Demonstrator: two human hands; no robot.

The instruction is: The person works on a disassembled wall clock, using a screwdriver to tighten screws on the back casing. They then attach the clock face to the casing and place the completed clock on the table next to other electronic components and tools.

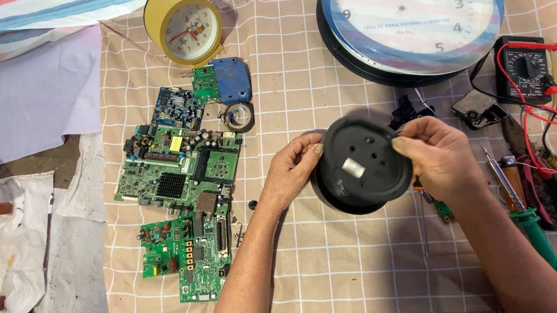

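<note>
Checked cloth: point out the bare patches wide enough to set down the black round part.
The checked cloth lies bare in front of the hands, between the green circuit boards and the right forearm. Another bare strip runs between the yellow alarm clock and the big wall clock. The right edge is crowded with the multimeter, red leads and hand tools.

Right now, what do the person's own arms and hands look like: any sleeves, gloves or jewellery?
Both hands, left hand and right hand, are bare, with no gloves. No rings, watch or bracelet show on the sides in view. Both forearms are uncovered right to the picture's edge, so no sleeve appears. Fingernails are short and unpainted.
</note>
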